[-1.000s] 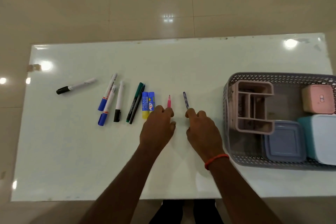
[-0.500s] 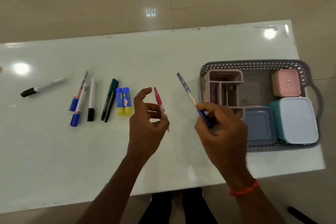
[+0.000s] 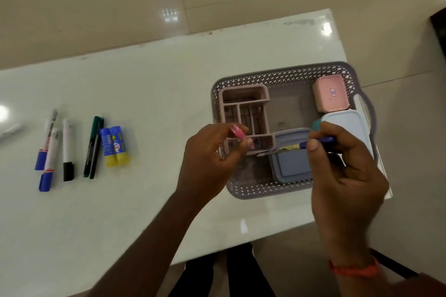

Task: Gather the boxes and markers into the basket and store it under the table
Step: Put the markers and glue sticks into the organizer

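Basket (image 3: 243, 194) sits at the table's (image 3: 144, 84) right end, boxes and a pink organizer (image 3: 264, 97) inside. Over its near-left part the right hand (image 3: 347, 176) pinches a blue pen (image 3: 313, 143); the left hand (image 3: 212, 159) pinches a pink one (image 3: 237, 133). Dropped from here, either could miss the organizer's narrow slots. Markers (image 3: 68, 149) and glue sticks (image 3: 113, 146) remain toward the left end.

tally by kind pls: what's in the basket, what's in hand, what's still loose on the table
Lidded boxes in basket: 3 (pink, light blue, grey-blue)
Pink divided organizer: 1
Pens in hand: 2 (pink, blue)
Markers/pens on table: 6 (one at the left edge, blurred)
Glue sticks: 2
Total: 14
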